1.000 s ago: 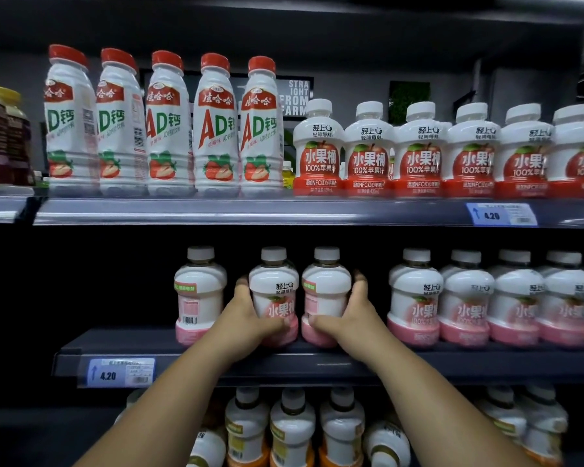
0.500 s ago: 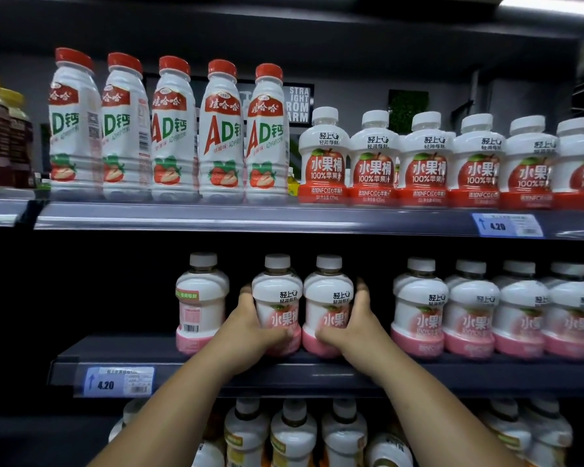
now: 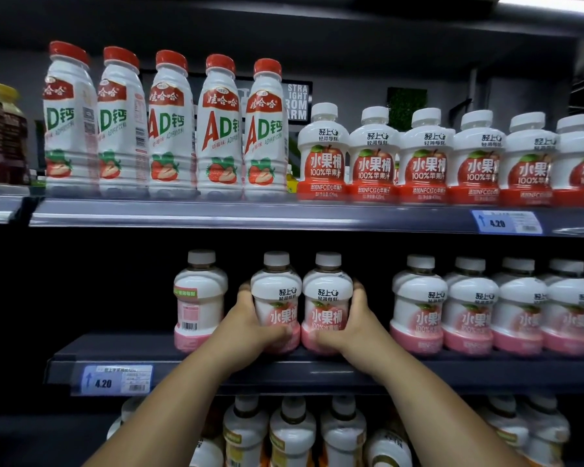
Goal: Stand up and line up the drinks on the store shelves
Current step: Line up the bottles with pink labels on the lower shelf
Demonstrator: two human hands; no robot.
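Two white bottles with pink bases stand side by side on the middle shelf (image 3: 216,372). My left hand (image 3: 246,326) grips the left pink bottle (image 3: 276,298) from its left side. My right hand (image 3: 354,323) grips the right pink bottle (image 3: 327,298) from its right side. Both labels face forward and the two bottles touch. A third pink bottle (image 3: 198,301) stands apart to their left, turned so its barcode faces out. A row of several matching pink bottles (image 3: 469,308) stands to the right, across a gap.
The upper shelf (image 3: 250,214) carries tall red-capped AD bottles (image 3: 169,129) and red-labelled apple juice bottles (image 3: 425,156). More bottles (image 3: 290,433) stand on the shelf below. Price tags (image 3: 115,379) hang on the shelf edges. The left end of the middle shelf is dark.
Both hands have turned their bottles so the labels face forward, staying in the same spot on the shelf. The camera view has tipped slightly upward.
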